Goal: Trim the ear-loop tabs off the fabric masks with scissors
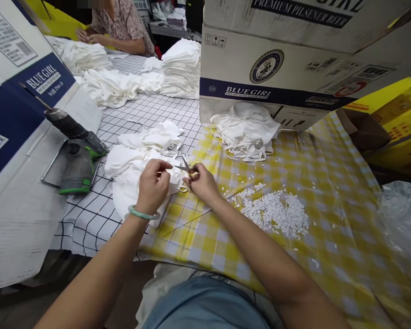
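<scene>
My right hand [202, 183] is closed around the handles of a pair of scissors [185, 165], whose blades stand apart and point left toward my other hand. My left hand [155, 183], with a pale green bangle on the wrist, has its thumb and fingers pinched together at the blade tips. What it pinches is too small to make out. Under and beside my left hand lies a loose heap of white cloth pieces [123, 162]. To the right of my right forearm, small white cut bits [277, 212] are scattered in a pile on the yellow checked tablecloth [198, 237].
A cordless drill [73, 141] stands at left beside a leaning carton [17, 114]. Large cartons [239, 55] rise at the back right, with a white cloth bundle [246, 130] before them. Stacked white cloth [181, 68] lies farther back, near another person [119, 27]. Clear plastic [402, 219] sits far right.
</scene>
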Available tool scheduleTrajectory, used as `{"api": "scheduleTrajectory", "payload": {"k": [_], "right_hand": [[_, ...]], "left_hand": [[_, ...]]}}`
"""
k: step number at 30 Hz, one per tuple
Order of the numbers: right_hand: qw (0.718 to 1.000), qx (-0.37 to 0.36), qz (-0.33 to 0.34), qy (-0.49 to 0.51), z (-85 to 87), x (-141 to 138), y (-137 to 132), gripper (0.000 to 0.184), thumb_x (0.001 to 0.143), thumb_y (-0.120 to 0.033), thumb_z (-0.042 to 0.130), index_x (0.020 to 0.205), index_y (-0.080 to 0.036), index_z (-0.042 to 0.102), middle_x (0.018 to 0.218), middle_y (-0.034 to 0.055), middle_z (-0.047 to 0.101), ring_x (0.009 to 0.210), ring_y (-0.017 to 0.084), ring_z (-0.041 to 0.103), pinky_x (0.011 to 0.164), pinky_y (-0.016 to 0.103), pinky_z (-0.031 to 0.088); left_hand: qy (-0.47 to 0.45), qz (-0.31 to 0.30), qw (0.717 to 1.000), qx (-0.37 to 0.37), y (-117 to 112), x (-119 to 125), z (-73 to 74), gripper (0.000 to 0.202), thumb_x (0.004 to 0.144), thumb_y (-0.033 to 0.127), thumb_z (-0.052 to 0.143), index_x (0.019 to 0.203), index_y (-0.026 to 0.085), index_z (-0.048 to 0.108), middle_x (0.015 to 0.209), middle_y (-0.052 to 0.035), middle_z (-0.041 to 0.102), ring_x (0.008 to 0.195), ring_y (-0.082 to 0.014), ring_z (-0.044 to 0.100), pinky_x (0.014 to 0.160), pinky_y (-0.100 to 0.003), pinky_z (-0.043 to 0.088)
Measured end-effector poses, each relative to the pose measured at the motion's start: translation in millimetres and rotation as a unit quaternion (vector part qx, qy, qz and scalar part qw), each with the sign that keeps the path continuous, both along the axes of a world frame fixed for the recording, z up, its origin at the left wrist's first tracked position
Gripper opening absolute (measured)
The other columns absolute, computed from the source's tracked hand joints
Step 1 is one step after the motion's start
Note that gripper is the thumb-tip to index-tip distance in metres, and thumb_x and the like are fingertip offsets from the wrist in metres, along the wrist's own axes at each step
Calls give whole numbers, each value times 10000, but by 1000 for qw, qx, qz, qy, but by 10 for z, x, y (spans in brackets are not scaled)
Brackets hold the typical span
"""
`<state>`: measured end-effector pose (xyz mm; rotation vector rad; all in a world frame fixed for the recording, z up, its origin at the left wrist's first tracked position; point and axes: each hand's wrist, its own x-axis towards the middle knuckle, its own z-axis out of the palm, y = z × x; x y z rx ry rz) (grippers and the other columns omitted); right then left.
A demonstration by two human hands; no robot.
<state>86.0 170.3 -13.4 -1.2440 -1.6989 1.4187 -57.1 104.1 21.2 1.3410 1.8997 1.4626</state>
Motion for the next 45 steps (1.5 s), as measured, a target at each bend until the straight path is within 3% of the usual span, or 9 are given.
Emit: {"api": "scheduleTrajectory", "payload": {"k": [5,13,20,26,29,32,36,41,45], "right_hand": [[1000,-12,-1,19,78,-268,165,196,681,-125,636,750,-226,483,728,-47,564,688,123,537,680,262,463],[941,-250,210,84,430,1044,-896,290,691,-256,728,761,-209,450,691,-61,469,601,76,440,554,195,359],[912,-314,262,32,390,1630,-1515,323,674,-300,752,735,-204,450,677,-45,477,601,77,374,541,205,314],[886,-346,307,-38,361,1805,-1579,328,653,-311,775,732,-200,477,648,-52,485,572,75,385,516,200,301],[925,-297,238,-5,331,1715,-1451,319,694,-311,771,758,-210,476,707,-34,553,603,95,463,557,214,368],[990,-93,66,79,398,1444,-1162,309,754,-307,759,807,-233,464,1047,37,644,962,177,602,860,308,465],[982,75,108,138,500,1055,-756,274,749,-261,760,857,-243,509,1128,42,639,1097,209,576,974,368,431],[981,68,54,172,477,915,-682,237,738,-236,750,828,-229,531,835,-21,580,801,142,557,779,279,464],[976,-13,-31,215,344,818,-950,313,719,-314,783,784,-231,488,800,-26,558,740,131,544,727,273,480]], "left_hand": [[-148,19,988,-42,-197,181,-136,79,800,232,553,842,167,571,745,5,592,684,-134,569,678,-270,490],[-522,1,852,-35,-197,256,66,309,806,219,688,1098,155,608,1044,-74,686,833,-132,682,812,-288,570],[-417,18,905,-83,-699,488,-146,226,775,338,775,824,167,635,707,43,576,595,-62,547,600,-173,498],[-596,-57,782,-175,-860,661,0,325,730,297,803,997,137,711,916,-60,672,722,-117,625,627,-210,536],[-536,-60,833,-121,-847,763,144,281,746,321,798,947,135,737,739,3,580,523,-24,434,442,-131,322],[-439,-139,879,-126,-904,873,281,273,828,396,719,955,155,747,697,5,536,523,-42,386,459,-177,276],[-376,-216,887,-159,-994,902,379,307,867,451,658,953,170,749,619,16,423,547,-83,349,476,-218,246],[-333,-195,908,-161,-998,775,363,294,906,446,601,896,192,749,617,6,425,563,-109,378,492,-230,316],[-162,-174,971,-30,-889,810,354,219,924,320,586,841,234,769,1078,-71,600,1101,-220,534,973,-338,445]]}}
